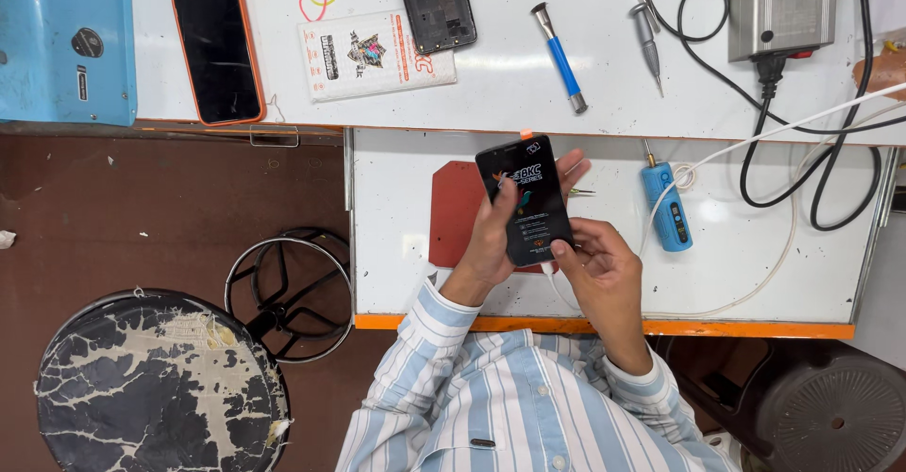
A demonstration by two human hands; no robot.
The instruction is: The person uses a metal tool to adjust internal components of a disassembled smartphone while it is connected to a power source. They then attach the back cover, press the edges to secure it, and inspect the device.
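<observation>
Left hand (491,241) is wrapping around the black phone (525,198), fingers curled at its far edge, holding it tilted above the red mat (455,210). Right hand (604,269) is pinching the phone's lower corner. Bare white bench (755,264) is lying open to the right, past the blue tool (666,208); the orange front edge (736,327) is running just beneath the wrists.
</observation>
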